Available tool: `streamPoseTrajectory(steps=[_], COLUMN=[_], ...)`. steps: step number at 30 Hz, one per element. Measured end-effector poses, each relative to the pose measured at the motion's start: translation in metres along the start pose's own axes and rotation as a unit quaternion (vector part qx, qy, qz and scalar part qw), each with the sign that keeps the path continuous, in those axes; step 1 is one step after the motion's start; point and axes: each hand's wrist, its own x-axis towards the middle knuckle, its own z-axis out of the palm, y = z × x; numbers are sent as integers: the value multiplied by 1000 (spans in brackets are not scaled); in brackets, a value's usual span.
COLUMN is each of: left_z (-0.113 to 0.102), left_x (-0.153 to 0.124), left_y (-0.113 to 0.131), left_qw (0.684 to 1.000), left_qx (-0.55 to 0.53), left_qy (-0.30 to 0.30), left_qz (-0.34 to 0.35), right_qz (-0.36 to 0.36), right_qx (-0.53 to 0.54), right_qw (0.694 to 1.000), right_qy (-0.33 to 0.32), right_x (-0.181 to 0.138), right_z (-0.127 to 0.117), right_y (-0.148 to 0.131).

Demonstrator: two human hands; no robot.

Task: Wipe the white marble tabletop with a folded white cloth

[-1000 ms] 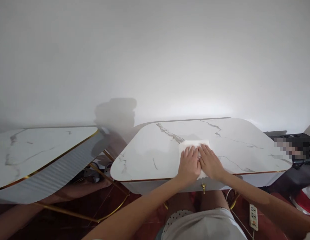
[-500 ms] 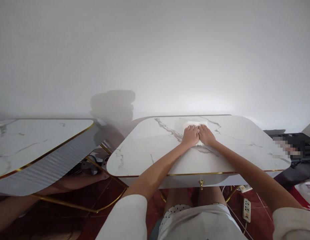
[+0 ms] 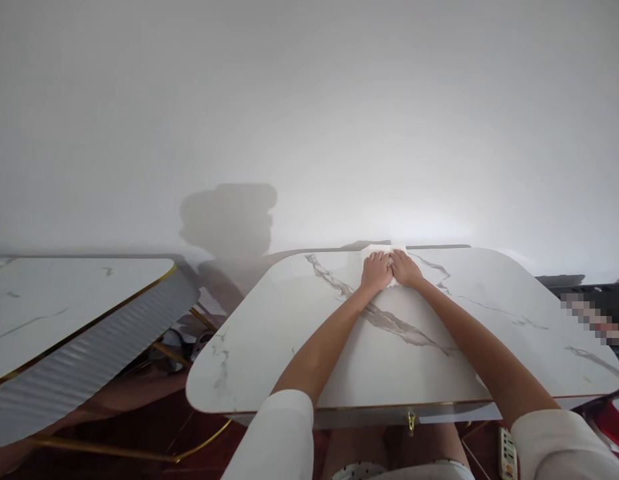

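Note:
A white cloth (image 3: 384, 248) lies flat at the far edge of a white marble-patterned table (image 3: 269, 333), close to the wall. My left hand (image 3: 376, 271) presses down on its left part, fingers pointing away from me and bent over the fabric. Right beside it, my right hand (image 3: 406, 269) bears on the cloth's right part, thumbs nearly touching. Both arms reach far forward across the tabletop. The middle of the cloth is mostly covered by my hands.
A second marble-patterned table (image 3: 79, 300) with a ribbed side stands at left, with another person's leg (image 3: 134, 403) below it. A gold drawer knob (image 3: 411, 421) faces me. A power strip (image 3: 508, 453) lies on the floor, and a black object (image 3: 606, 297) stands at right.
Both hands have pushed the cloth away from me, from the table's middle to its far edge. My view has leaned closer over the table.

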Motion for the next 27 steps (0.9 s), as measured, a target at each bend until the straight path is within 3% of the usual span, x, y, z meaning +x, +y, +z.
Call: streamPoseTrajectory(steps=[7, 12, 27], left_z=[10, 14, 19], left_x=[29, 43, 40], left_y=[-16, -9, 14], left_qw=[1000, 999, 1000], left_qx=[12, 19, 27], left_qy=[-5, -10, -7], left_qz=[-22, -33, -6], right_qz=[-35, -28, -19], right_qx=[3, 23, 20], right_qw=[999, 999, 1000], right_qy=[-2, -2, 8], right_x=[34, 44, 23], right_z=[11, 12, -3], right_y=[16, 29, 42])
